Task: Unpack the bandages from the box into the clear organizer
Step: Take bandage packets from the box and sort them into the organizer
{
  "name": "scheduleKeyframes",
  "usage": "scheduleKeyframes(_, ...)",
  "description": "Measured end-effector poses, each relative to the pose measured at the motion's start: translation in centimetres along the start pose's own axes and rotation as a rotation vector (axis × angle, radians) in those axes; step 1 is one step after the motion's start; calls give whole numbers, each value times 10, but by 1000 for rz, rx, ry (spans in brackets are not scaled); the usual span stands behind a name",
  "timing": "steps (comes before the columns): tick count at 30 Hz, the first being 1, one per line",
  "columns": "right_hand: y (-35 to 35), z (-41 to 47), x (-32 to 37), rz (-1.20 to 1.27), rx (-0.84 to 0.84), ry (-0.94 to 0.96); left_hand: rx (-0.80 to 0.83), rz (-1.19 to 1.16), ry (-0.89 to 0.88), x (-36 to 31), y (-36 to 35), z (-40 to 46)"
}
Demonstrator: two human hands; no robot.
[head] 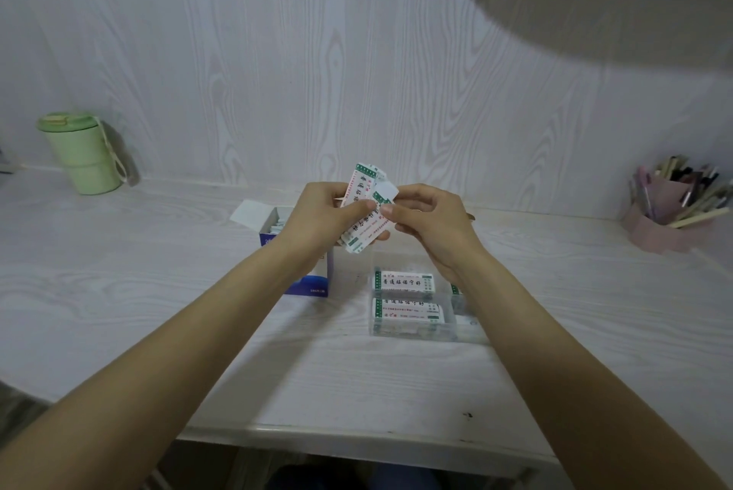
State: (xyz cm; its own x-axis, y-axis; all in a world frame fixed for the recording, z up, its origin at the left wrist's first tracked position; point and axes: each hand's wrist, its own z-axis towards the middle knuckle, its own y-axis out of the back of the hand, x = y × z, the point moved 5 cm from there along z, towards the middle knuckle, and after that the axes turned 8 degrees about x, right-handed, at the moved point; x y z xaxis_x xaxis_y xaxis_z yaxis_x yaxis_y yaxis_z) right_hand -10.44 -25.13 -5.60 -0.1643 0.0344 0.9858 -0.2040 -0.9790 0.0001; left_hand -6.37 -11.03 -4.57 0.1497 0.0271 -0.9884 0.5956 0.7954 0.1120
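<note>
Both hands held a stack of bandages (363, 211) above the worktop (158, 271).

Left hand (317, 217) gripped the stack, thumb across its face; right hand (426, 225) pinched the top strip at its 3 o'clock edge. Open box (277, 235) stood below the left hand at 9 o'clock of the clear organizer (412, 305), which already held bandages, count unclear. Green cup (81, 152) at far 10 o'clock.

Stack of bandages (363, 211) held above worktop (158, 291), gripped by left hand (317, 217). Top strip pinched at upper end by right hand (428, 223). Open blue-white box (293, 251) seen under left wrist, flap raised. Clear organizer (412, 307) placed just right of box, wrapped bandages laid inside. Green cup (81, 152) stood far left; pink pen holder (670, 207) far right.
</note>
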Motion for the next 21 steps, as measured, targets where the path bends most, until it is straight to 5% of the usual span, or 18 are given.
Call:
scheduleKeyframes(14, 12, 3, -8, -47, 40, -79, -156, 154, -34, 0, 12, 4)
scheduleKeyframes(21, 47, 9, -30, -226, -242, -147, -164, 76, -47, 4, 19, 6)
